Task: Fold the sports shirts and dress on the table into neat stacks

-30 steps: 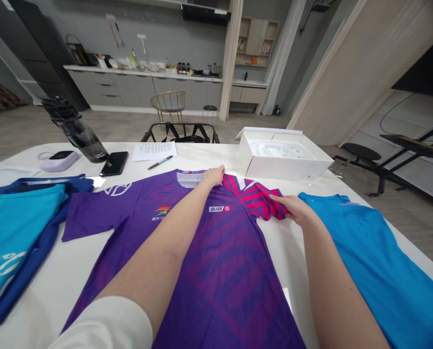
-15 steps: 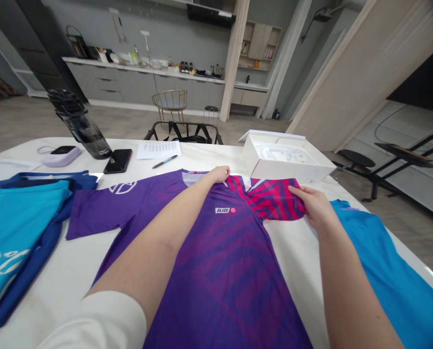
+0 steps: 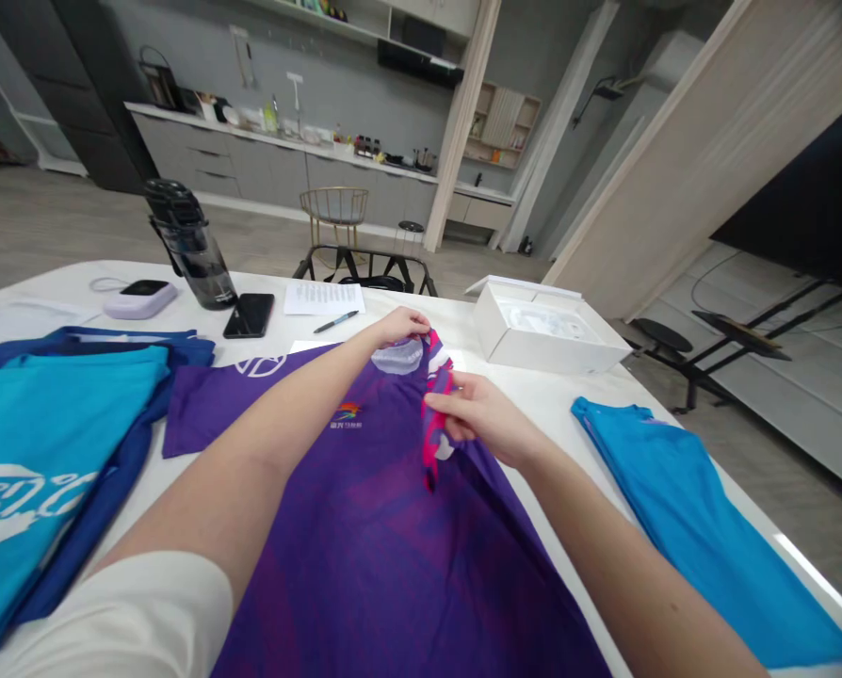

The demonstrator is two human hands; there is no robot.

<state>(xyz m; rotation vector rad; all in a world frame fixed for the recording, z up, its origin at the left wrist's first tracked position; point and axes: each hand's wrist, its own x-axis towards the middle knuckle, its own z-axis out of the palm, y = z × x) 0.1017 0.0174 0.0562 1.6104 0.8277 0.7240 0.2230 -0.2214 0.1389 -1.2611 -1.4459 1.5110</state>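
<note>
Pinched by left hand [image 3: 401, 326] at shoulder [image 3: 435, 352], right hand [image 3: 488, 414] at pink sleeve [image 3: 430, 444], the purple shirt [image 3: 385, 527] is newly drawn inward, narrowing that side.

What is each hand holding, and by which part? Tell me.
The purple shirt: the left hand pinches it at the shoulder edge beside the collar, the right hand by the bunched pink-patterned sleeve.

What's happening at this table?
A person is handling a purple shirt laid out on a white table. The left hand pinches it beside the collar; the right hand grips its bunched, pink-patterned sleeve. A stack of clothes lies to the left, a blue garment to the right.
</note>
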